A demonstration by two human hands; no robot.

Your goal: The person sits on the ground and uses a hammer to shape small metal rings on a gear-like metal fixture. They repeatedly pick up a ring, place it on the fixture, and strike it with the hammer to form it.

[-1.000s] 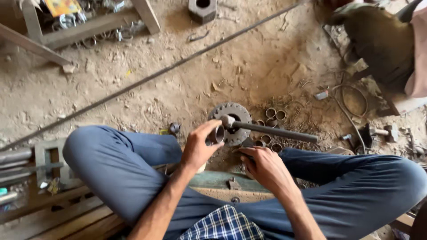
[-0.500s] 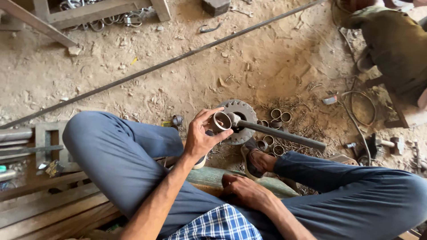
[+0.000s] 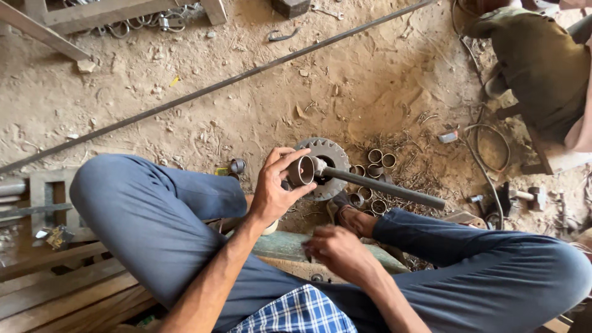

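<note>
Left hand point(image 3: 273, 192) closed around short metal ring point(image 3: 301, 171), thumb and fingers pinching its rim, open bore facing camera. Ring held just above toothed gear point(image 3: 325, 161) on dirt floor, touching or nearly touching end of dark steel rod point(image 3: 385, 187); contact not resolvable. Rod angled right and down across gear. Right hand point(image 3: 338, 250) lowered near lap, fingers curled; grip state indeterminate. Loose rings point(image 3: 381, 158) scattered beside gear. Long thin bar point(image 3: 222, 85) lying diagonally across floor beyond.
</note>
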